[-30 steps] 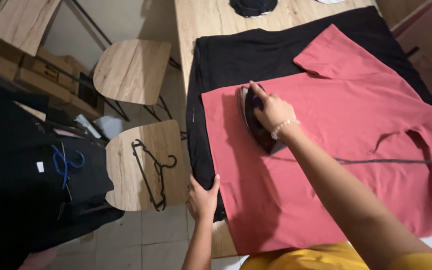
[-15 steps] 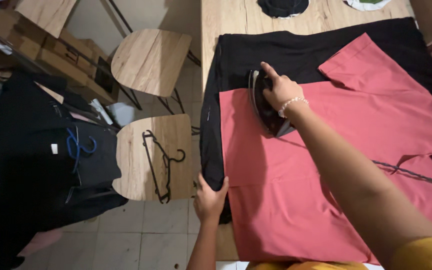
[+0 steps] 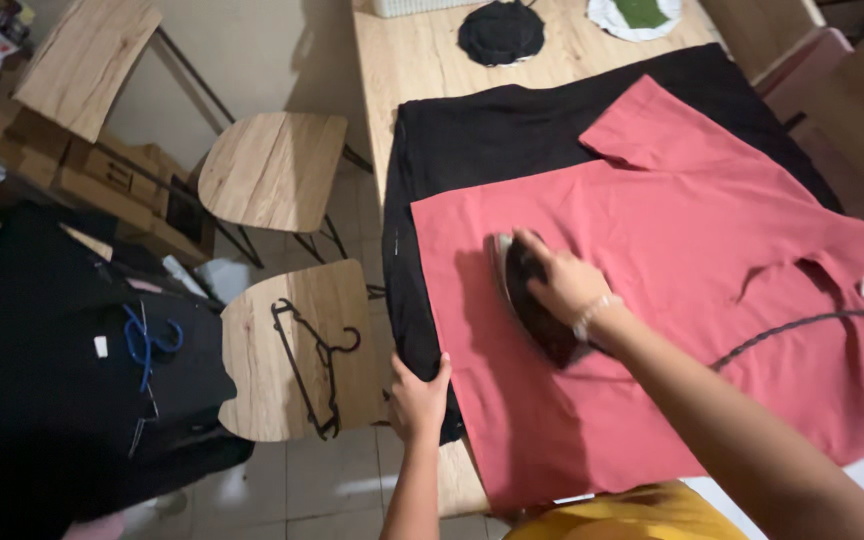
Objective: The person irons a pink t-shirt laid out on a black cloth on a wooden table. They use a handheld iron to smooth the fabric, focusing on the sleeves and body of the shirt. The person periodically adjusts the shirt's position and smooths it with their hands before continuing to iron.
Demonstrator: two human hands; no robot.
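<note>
A plain red shirt [image 3: 672,300] lies over a black cloth [image 3: 512,130]; at nine o'clock, a black hanger [image 3: 307,355].

Dark iron [image 3: 532,305] flat on red shirt [image 3: 692,280], near shirt's left edge; shirt spread flat over black cloth [image 3: 492,130] at worktop's near-left corner.

We lose most of the iron [image 3: 537,315] under our right hand [image 3: 567,285]. The red shirt [image 3: 692,300] runs off the right edge. The black cloth [image 3: 512,130] lies largely hidden beneath it.
</note>
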